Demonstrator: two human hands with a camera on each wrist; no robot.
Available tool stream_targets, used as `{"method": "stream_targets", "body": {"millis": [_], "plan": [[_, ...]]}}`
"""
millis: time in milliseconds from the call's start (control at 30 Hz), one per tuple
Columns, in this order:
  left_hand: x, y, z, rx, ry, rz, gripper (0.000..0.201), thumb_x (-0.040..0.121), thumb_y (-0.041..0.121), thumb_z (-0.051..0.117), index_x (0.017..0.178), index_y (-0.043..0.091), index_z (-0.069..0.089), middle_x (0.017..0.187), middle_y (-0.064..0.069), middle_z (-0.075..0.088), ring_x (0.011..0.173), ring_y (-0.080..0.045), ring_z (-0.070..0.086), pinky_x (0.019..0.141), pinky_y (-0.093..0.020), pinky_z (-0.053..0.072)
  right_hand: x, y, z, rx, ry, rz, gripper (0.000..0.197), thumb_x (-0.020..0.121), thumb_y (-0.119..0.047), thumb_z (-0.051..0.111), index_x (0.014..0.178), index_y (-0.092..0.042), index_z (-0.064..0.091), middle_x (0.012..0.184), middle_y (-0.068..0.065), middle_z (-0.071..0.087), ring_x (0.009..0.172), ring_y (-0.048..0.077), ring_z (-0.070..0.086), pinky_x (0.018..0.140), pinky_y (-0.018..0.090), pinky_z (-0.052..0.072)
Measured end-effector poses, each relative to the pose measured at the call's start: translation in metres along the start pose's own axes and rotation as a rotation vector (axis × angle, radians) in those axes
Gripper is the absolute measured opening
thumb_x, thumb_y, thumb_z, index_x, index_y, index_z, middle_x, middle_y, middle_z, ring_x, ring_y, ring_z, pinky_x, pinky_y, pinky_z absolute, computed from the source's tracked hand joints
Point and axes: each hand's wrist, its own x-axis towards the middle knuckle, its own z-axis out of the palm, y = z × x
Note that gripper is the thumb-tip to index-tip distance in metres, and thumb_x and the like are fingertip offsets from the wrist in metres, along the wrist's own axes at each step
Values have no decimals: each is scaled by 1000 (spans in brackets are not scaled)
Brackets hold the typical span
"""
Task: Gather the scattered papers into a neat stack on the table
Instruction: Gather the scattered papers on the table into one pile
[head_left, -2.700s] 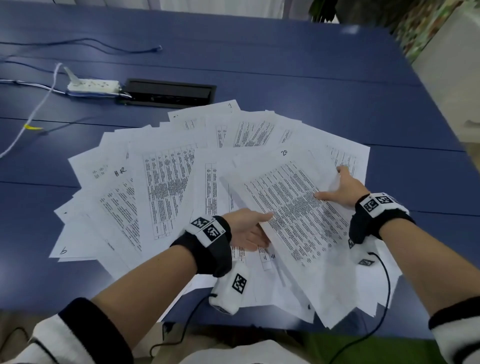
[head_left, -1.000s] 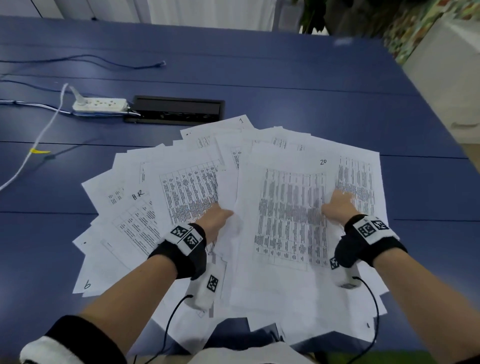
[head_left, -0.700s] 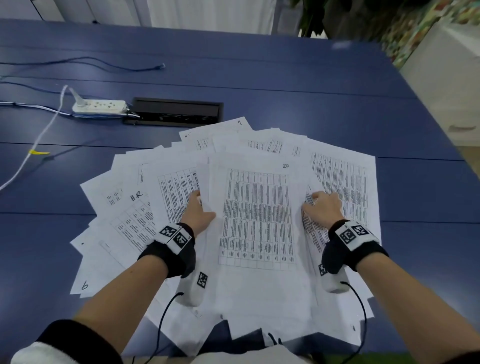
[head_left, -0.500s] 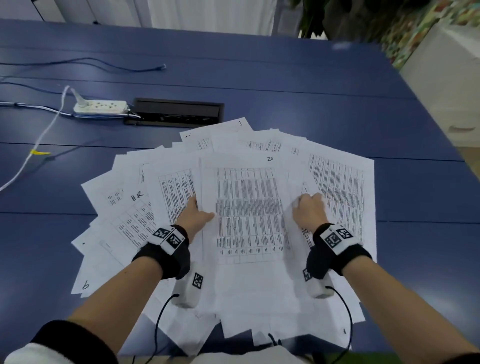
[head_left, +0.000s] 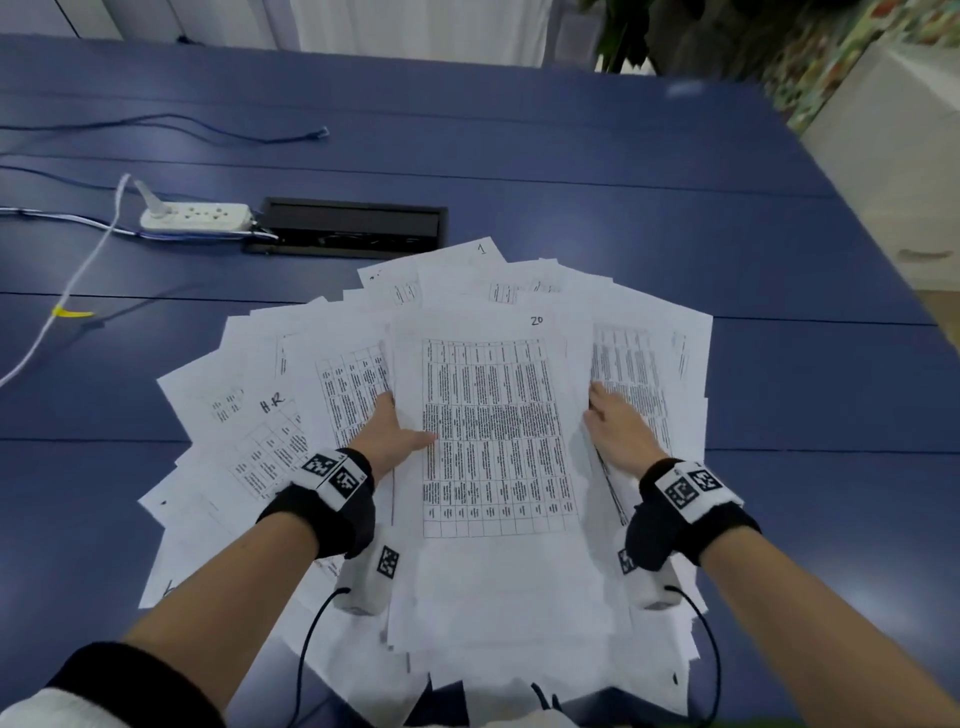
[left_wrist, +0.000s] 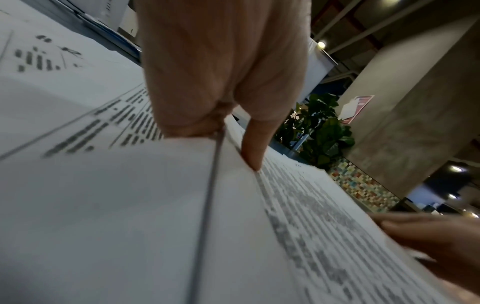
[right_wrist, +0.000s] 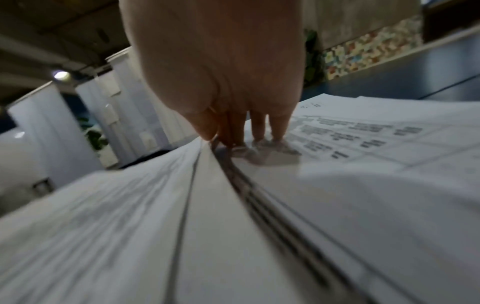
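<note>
Many printed white papers (head_left: 270, 457) lie fanned out on the blue table (head_left: 571, 156). In the middle sits a squared bundle (head_left: 498, 441) whose top sheet is marked "20". My left hand (head_left: 389, 436) pinches the bundle's left edge (left_wrist: 218, 156), thumb (left_wrist: 253, 148) on top and fingers tucked under it. My right hand (head_left: 615, 431) lies along the bundle's right edge (right_wrist: 223, 162). Its straight fingers (right_wrist: 259, 127) touch the sheet beneath, and its thumb is at the edge. The right hand (left_wrist: 428, 232) also shows low at the right in the left wrist view.
A white power strip (head_left: 195, 215) with cables and a black cable hatch (head_left: 353, 226) lie beyond the papers at the left. The nearest sheets overhang the table's front edge (head_left: 457, 696). Bare table spreads behind and to the right.
The bundle topped by sheet "20" has turned from slanted to straight. Both hands have moved inward to its two sides, and the sheets have drawn closer to the middle.
</note>
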Motion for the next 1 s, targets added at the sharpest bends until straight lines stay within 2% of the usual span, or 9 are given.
{"method": "stream_targets", "body": {"millis": [133,267,433,533,667,767,833,900,1000], "plan": [[5,-4,-2,-27,36,42,80,82,0,64,144,14,17,142,-14,44,124,-30,48,103,-40,38,10,16,-25,185,184,201,39,96,-9,36,133,-7,47,145,13,41,112,21,53,91,26,38],[9,-1,-4,-66,25,59,83,82,-4,63,146,18,15,129,5,43,116,-16,43,105,-38,34,10,35,-35,-93,250,477,23,91,-18,43,107,-3,50,135,19,33,124,36,31,104,45,30],[10,7,0,-157,-62,17,92,81,-2,63,148,26,6,149,-1,34,131,-24,40,113,-45,28,15,21,-27,39,225,481,48,89,-22,53,131,-3,41,138,19,30,127,38,31,104,45,33],[9,13,7,-148,-94,41,86,85,-3,59,148,19,5,145,-1,36,128,-21,40,111,-40,27,18,4,-21,183,214,384,41,88,-7,48,126,9,47,130,24,48,113,39,52,96,48,46],[13,14,6,-119,-32,57,82,85,-4,58,147,16,9,145,-14,40,128,-31,45,108,-43,35,20,-6,-19,274,168,345,39,88,-6,48,126,0,51,122,14,57,99,24,54,95,41,46],[12,11,4,-152,-35,41,76,86,-5,55,147,15,13,140,-16,45,124,-34,49,102,-43,40,20,-1,-18,231,182,399,24,80,-15,52,93,1,63,108,19,58,81,24,52,78,40,49],[9,10,7,-153,-78,42,75,87,-6,54,146,15,13,144,-13,42,127,-31,46,106,-41,37,19,-4,-6,210,122,442,13,78,-21,56,76,-10,51,111,17,47,79,23,51,78,35,45],[7,8,11,-153,-101,41,76,87,-5,55,147,14,11,149,-8,34,134,-28,38,112,-41,30,13,-15,6,289,77,440,30,79,-21,63,103,-8,51,122,17,45,87,24,56,86,36,49],[5,8,13,-193,-83,50,78,86,-5,57,147,16,12,147,-4,34,134,-26,37,114,-43,28,8,-31,11,478,50,416,60,82,-13,63,134,4,37,98,22,57,85,25,60,96,47,48]]}}
